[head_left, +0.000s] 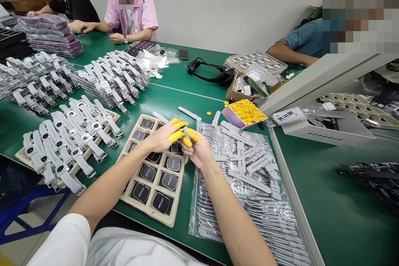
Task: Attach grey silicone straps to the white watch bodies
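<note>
My left hand [165,136] and my right hand [196,145] meet above the far right part of a beige tray [149,208], with yellow finger cots on several fingertips. Between them they pinch a small silver-grey watch case [184,129], mostly covered by the fingers. Square dark watch faces [140,191] sit in the tray's compartments under my left forearm. Beside my right wrist lies a clear plastic bag [199,216] packed with light grey watch straps [249,178], several of them loose on top. Two more loose straps [189,113] rest on the green table just beyond my hands.
Watches with grey straps [68,145] fill trays at the left. A box of yellow finger cots [245,114] stands right of my hands, near a black headband-like device [210,72]. A metal post [311,87] and plastic bottle [302,113] are at right. Co-workers sit across the table.
</note>
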Demonstrator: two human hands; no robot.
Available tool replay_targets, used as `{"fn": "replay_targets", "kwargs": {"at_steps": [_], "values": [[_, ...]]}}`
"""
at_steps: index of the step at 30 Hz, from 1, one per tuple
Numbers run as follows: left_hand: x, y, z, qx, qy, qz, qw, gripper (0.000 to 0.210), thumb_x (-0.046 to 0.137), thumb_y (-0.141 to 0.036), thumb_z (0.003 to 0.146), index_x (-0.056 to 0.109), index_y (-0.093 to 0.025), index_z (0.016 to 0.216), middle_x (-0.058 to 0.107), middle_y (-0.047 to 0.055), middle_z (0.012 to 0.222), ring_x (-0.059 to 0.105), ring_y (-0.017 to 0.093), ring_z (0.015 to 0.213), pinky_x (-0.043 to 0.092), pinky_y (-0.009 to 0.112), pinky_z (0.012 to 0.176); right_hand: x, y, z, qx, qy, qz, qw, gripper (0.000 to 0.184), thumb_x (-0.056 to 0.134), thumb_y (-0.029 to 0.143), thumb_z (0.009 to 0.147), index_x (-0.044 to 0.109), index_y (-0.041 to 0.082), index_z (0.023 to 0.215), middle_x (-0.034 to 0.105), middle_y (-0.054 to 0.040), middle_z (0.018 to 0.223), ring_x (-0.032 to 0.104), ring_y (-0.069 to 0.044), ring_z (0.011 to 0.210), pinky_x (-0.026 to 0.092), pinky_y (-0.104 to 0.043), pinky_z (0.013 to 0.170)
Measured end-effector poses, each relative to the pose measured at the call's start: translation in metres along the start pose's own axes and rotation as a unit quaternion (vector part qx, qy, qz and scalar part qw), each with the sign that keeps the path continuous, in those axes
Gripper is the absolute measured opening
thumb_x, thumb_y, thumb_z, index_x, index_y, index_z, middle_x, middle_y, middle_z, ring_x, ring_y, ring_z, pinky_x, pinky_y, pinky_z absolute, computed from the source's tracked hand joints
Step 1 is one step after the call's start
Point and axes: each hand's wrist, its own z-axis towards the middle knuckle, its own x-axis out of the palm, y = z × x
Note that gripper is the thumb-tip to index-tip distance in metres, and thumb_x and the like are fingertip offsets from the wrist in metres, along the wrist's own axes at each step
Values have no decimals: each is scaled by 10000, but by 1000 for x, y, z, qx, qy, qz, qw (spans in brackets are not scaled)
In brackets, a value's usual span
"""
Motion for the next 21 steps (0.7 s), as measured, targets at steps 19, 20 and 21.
{"fn": "replay_targets", "kwargs": {"at_steps": [19, 20, 21], "values": [[1, 15, 0, -14, -24, -87, 996, 332, 511, -316, 1017, 607, -174, 1302, 682, 126, 1241, 660, 253, 1144, 539, 418, 1020, -5, -1, 2, 21, -29, -44, 998, 467, 877, 545, 735, 573, 201, 824, 544, 58, 561, 368, -55, 407, 286, -172, 367], [4, 16, 1, -28, -50, -120, 991, 321, 572, -335, 992, 621, -171, 1264, 697, 123, 1211, 676, 253, 1108, 551, 410, 987, -5, -1, 2, 7, -35, -46, 998, 471, 871, 558, 737, 572, 207, 832, 559, 54, 578, 392, -63, 416, 313, -181, 374], [7, 17, 3, -41, -79, -154, 984, 302, 628, -359, 966, 641, -168, 1199, 712, 113, 1156, 690, 246, 1054, 561, 396, 947, -5, -1, 2, -2, -38, -51, 998, 474, 862, 573, 744, 571, 211, 838, 563, 53, 590, 407, -69, 423, 335, -189, 381]]}}
